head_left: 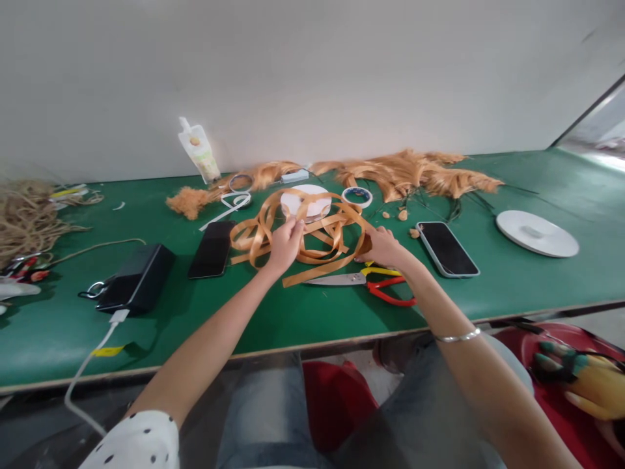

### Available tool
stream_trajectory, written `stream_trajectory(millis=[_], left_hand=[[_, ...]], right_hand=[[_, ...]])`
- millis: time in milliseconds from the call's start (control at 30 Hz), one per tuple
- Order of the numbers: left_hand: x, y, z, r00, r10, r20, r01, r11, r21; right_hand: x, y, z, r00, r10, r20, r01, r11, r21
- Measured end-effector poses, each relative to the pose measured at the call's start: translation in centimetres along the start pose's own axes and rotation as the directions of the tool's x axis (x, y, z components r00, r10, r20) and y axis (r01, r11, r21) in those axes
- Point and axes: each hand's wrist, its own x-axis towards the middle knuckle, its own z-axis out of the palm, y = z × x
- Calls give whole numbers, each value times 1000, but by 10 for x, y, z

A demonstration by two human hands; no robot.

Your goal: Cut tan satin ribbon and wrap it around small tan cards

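The left hand [286, 242] has its fingers closed on a strand of orange ribbon [312, 241], pinching it near the top of a loose tangle of loops that lies on the green desk [293, 312]. The right hand [383, 247] rests at the tangle's right edge; its fingers appear curled against the ribbon's end there, though whether they truly grip it cannot be made out. Judging by how things lie, the ribbon is still a pile of uncut loops, not yet sorted or trimmed. The red-and-yellow scissors [364, 281] lie shut just below the right fingers, untouched. A white disc [306, 200] sits just beyond the left fingers, a small tape roll [357, 196] beyond the right. One dark smartphone [212, 249] lies left of the left fingers, another smartphone [446, 248] right of the right.
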Motion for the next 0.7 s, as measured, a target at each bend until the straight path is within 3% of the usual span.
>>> stream_trajectory(millis=[133, 267, 433, 500, 567, 633, 700], left_hand=[[0, 0, -1, 1000, -2, 13, 3, 1000, -24], [0, -2, -1, 998, -18, 58, 23, 996, -89], [0, 2, 2, 990, -114, 87, 135, 945, -299], [-2, 8, 3, 970, -202, 138, 242, 874, -421], [-3, 16, 4, 940, -272, 206, 341, 785, -518], [-5, 25, 3, 912, -314, 263, 409, 703, -582], [-7, 34, 3, 896, -331, 294, 442, 628, -641]], right_hand=[[2, 3, 0, 994, 73, -78, -69, 996, 53], [6, 13, -5, 954, 103, -280, -85, 993, 77], [2, 25, -19, 822, 145, -551, -90, 988, 126], [-1, 27, -24, 753, 167, -637, -77, 983, 167], [-3, 26, -25, 718, 192, -669, -10, 964, 265], [-4, 22, -23, 739, 214, -639, 103, 901, 421], [-6, 13, -18, 796, 223, -562, 196, 784, 589]])
